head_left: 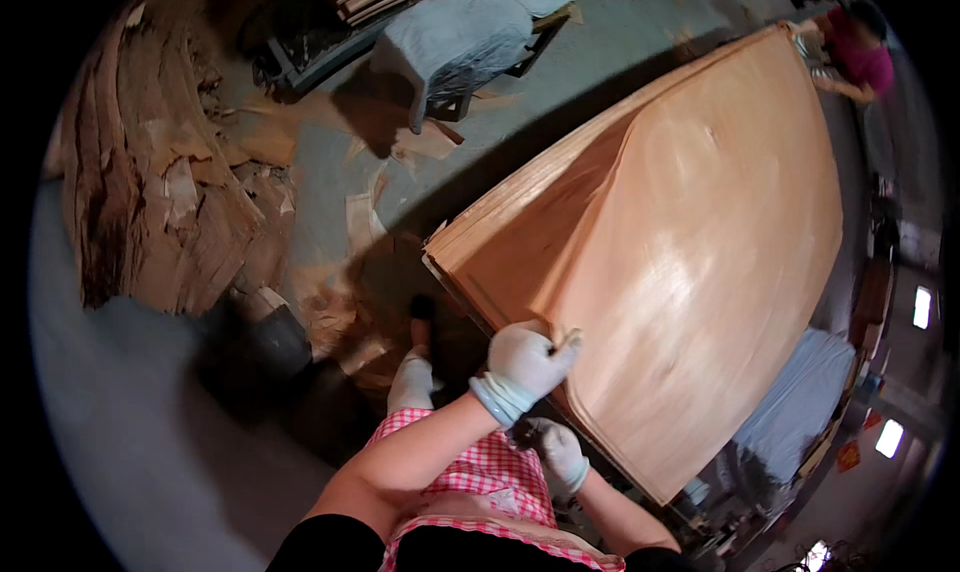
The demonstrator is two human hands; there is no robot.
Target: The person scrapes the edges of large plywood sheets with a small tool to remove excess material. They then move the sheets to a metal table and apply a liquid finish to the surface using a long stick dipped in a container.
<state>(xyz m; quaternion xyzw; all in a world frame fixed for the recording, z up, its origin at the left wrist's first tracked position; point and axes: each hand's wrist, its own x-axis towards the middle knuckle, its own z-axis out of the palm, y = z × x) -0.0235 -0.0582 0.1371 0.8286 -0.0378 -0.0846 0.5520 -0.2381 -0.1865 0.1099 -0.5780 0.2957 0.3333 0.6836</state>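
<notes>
floor point(130, 402): grey | on floor: pale wood scraps point(362, 222), draped stand point(450, 37) | under sheet stack point(710, 242): support unclear

No text, label, brand or number can be read. Two sign-like items are noted, both well to the right of the large wooden sheet point(700, 262). The first, an orange-red diamond-shaped placard point(848, 457), appears to be on the wall point(860, 502); it bears lighter marks, too small and blurred to make out. The second, a smaller red patch point(873, 419), stands just beyond the placard, also to the right of the sheet; whether it carries writing cannot be determined.
</notes>
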